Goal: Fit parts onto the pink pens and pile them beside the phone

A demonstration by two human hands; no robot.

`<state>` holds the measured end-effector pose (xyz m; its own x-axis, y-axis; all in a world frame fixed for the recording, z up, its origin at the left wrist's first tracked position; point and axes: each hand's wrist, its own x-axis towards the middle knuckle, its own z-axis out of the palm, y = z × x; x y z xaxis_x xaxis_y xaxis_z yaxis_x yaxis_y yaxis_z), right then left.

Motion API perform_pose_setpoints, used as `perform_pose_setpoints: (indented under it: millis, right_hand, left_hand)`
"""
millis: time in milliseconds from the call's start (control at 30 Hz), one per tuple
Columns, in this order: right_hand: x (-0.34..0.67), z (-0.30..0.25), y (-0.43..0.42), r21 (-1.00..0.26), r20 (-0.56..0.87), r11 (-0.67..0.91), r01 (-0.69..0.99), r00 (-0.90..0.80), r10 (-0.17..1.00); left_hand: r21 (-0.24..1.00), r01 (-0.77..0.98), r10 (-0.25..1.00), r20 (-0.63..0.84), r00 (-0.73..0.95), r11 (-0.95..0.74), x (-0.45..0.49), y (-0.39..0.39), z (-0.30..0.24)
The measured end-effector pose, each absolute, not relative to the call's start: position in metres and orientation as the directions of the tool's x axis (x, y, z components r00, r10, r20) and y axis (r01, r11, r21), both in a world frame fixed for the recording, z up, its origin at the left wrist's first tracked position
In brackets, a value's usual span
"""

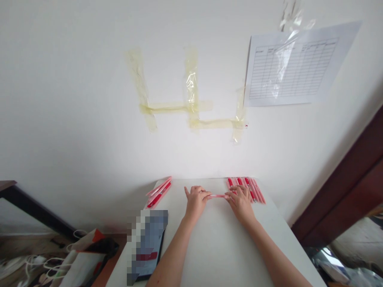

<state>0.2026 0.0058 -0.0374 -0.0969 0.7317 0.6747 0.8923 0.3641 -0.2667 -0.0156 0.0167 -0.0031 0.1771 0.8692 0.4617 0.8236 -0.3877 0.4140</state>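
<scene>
Both my hands rest on a white table (221, 239) near its far edge. My left hand (196, 201) and my right hand (240, 200) pinch the two ends of one pink pen (218, 195), held level between them just above the tabletop. Fingers of both hands are curled closed on it. A row of several pink and red pens (253, 187) lies right behind my right hand. A smaller heap of pink and red pens (159, 191) lies at the table's far left corner.
A dark tablet (146, 251) lies at the table's left edge. The white wall (89, 99) behind carries yellowed tape strips (191, 99) and a printed sheet (295, 67). Bags and cables (74, 259) sit on the floor at left; a dark wooden frame (344, 187) stands at right.
</scene>
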Motion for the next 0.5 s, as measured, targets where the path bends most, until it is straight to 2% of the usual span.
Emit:
perform_pose_setpoints:
  millis: [200, 367, 500]
  right_hand:
    - [0.202, -0.0352, 0.0072, -0.318, 0.658, 0.41, 0.855, -0.113, 0.745]
    - [0.2017, -0.0355, 0.0086, -0.363, 0.698, 0.447, 0.817, -0.079, 0.711]
    - [0.2012, -0.0321, 0.0059, -0.353, 0.725, 0.452, 0.819, -0.065, 0.686]
  left_hand:
    - [0.405, 0.834, 0.874, 0.456, 0.171, -0.374, -0.0152, 0.0172, -0.0039]
    - [0.409, 0.837, 0.883, 0.438, 0.169, -0.363, -0.0157, 0.0169, -0.0036]
    - [0.42, 0.834, 0.892, 0.418, 0.174, -0.359, -0.0156, 0.0167, -0.0033]
